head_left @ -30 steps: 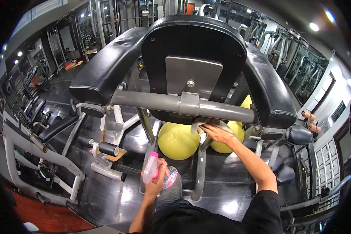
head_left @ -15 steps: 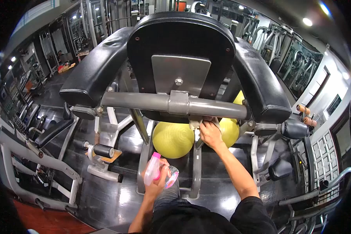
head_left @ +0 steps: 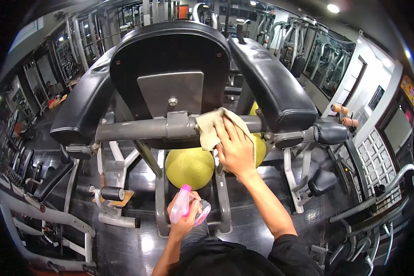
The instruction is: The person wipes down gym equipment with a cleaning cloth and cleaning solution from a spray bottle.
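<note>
My right hand (head_left: 237,149) presses a pale beige cloth (head_left: 210,129) onto the grey metal crossbar (head_left: 142,130), right of its central bracket. The fingers lie over the cloth, whose edge hangs past the hand on the right. Low in front of my body, my left hand (head_left: 185,218) is wrapped around a clear spray bottle (head_left: 201,214) with a pink and whitish spray head. Above the bar stands the black padded backrest (head_left: 170,55) with a bolted metal plate (head_left: 170,92) on its rear. Black arm pads flank it, including the right pad (head_left: 276,83).
A yellow exercise ball (head_left: 189,168) sits on the dark floor behind the machine's frame legs, and another (head_left: 261,149) is partly hidden by my right hand. Weight machines stand on both sides, with a roller-padded one (head_left: 111,193) at left and a brick-patterned panel (head_left: 365,161) at right.
My right hand has come up from beneath the crossbar to its front and top, bringing the cloth into fuller view. The left hand still holds the bottle. The camera view has shifted to the right.
</note>
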A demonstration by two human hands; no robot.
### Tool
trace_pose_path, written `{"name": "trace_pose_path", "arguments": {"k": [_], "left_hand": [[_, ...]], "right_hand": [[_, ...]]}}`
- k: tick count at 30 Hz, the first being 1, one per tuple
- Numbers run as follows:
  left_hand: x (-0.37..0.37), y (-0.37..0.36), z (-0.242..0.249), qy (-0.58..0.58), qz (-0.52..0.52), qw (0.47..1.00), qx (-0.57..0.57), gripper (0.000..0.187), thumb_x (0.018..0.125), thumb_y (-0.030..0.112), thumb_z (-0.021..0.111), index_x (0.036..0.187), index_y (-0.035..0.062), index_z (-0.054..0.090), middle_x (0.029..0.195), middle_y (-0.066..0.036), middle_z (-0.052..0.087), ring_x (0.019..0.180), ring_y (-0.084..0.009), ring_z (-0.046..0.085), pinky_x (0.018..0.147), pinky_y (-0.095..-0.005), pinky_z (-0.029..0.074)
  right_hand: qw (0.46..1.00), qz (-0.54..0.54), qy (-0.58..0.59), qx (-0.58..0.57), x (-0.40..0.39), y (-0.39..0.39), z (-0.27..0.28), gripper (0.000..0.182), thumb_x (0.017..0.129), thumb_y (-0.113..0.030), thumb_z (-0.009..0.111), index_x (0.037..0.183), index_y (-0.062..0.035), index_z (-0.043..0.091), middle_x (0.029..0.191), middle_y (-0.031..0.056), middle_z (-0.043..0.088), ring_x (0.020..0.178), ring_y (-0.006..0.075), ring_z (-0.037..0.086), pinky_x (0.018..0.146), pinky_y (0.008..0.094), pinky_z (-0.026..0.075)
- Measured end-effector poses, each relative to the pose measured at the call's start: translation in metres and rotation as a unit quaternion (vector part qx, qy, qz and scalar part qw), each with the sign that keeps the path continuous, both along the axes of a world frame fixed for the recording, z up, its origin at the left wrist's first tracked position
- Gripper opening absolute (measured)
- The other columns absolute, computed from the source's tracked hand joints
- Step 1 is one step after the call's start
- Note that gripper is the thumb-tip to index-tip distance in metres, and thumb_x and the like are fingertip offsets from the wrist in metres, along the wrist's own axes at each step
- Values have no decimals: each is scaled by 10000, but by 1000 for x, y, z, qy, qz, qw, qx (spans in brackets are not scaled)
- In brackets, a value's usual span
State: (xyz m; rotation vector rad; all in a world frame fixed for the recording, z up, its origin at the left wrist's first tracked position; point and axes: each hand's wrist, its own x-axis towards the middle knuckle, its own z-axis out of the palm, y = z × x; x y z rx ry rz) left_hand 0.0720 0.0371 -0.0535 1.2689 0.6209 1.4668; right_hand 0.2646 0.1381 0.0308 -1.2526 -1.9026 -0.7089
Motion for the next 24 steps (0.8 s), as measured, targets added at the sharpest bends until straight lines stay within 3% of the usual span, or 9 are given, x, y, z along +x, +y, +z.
{"name": "trace_pose_path", "arguments": {"k": [1, 4, 10, 14, 15, 19, 20, 22, 24], "left_hand": [[2, 0, 0, 9, -5, 1000, 9, 157, 859, -110, 523, 990, -23, 518, 884, -115, 568, 654, -119, 562, 602, -255, 470], [8, 0, -1, 4, -7, 1000, 10, 159, 856, -112, 524, 989, -25, 519, 886, -118, 571, 659, -119, 565, 609, -255, 473], [14, -2, 2, 17, -26, 999, -15, 160, 845, -124, 525, 975, -33, 522, 897, -121, 574, 678, -121, 575, 617, -256, 482], [18, -3, 3, 2, -32, 999, -28, 157, 843, -124, 530, 972, -36, 522, 896, -120, 575, 669, -122, 577, 602, -255, 483], [20, -3, 7, 8, -42, 999, -24, 155, 843, -122, 533, 971, -35, 522, 892, -120, 577, 664, -120, 578, 596, -253, 483], [36, 0, 19, 38, -92, 995, 16, 155, 839, -121, 536, 965, -32, 522, 876, -117, 593, 646, -108, 581, 577, -241, 484], [42, 0, 23, 14, -110, 994, 15, 151, 838, -119, 539, 959, -30, 524, 868, -109, 599, 642, -103, 581, 576, -238, 484], [51, -3, 33, 21, -129, 991, -5, 136, 834, -102, 556, 948, -28, 537, 842, -98, 610, 638, -103, 589, 576, -239, 485], [61, -3, 39, 28, -145, 989, -27, 122, 831, -84, 574, 936, -26, 550, 816, -88, 620, 633, -104, 598, 576, -241, 486]], "right_hand": [[1000, -2, -3, 9, 0, 4, 0, 627, 730, -148, 630, 1330, -76, 464, 1288, 138, 515, 1117, 273, 528, 942, 373, 436], [997, -34, 68, -13, 3, 1, 0, 611, 714, -110, 606, 1313, -70, 493, 1299, 156, 506, 1129, 299, 522, 960, 388, 421], [981, -101, 162, 16, 18, 1, 11, 440, 810, -96, 530, 1232, 29, 525, 1276, 193, 518, 1176, 347, 489, 1003, 411, 388], [978, -125, 168, -15, 14, 1, 22, 317, 831, -133, 533, 1123, -23, 586, 1173, 152, 579, 1114, 321, 534, 959, 412, 423], [983, -117, 139, 33, 18, 5, 20, 276, 819, -169, 573, 1065, -46, 594, 1077, 147, 595, 1015, 311, 573, 853, 422, 471], [991, -5, 120, 59, 36, -2, -5, 479, 697, -11, 595, 1176, -38, 585, 1246, 159, 564, 1149, 317, 547, 993, 405, 425], [992, 6, 102, 72, 41, -9, -12, 471, 701, -25, 603, 1171, -24, 586, 1212, 160, 582, 1102, 326, 571, 949, 414, 453], [987, 23, 151, 41, 49, -25, -43, 474, 692, -6, 585, 1166, 1, 584, 1217, 195, 579, 1123, 306, 574, 961, 396, 445], [858, 144, 485, -93, 50, -43, -89, 436, 729, -3, 537, 1163, 25, 572, 1170, 189, 601, 1056, 267, 603, 934, 372, 450]]}}
